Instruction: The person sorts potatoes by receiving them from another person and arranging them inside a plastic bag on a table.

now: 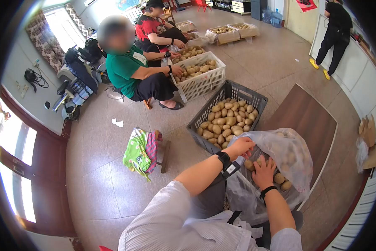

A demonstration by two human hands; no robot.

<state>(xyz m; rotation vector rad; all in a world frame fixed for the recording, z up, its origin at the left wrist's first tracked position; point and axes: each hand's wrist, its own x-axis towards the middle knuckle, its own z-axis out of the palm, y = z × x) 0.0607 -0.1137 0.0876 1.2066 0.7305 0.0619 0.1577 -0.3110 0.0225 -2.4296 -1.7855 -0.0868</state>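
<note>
A clear plastic bag (297, 151) with potatoes (280, 178) inside lies open in front of me. My left hand (241, 147) is closed at the bag's near-left edge, its fingers curled on the plastic. Inside the bag's mouth, my right hand (264, 172) lies with fingers spread over the potatoes, touching them. Just beyond my left hand stands a dark grey plastic crate (200, 137), holding a heap of potatoes (227, 119).
A brown board (301, 113) lies right of the crate. A stool with green cloth (138, 152) stands to the left. Ahead, a seated person in green (127, 69) handles potatoes at a white crate (204, 83). Another person (152, 29) sits behind; someone in black (337, 33) stands far right.
</note>
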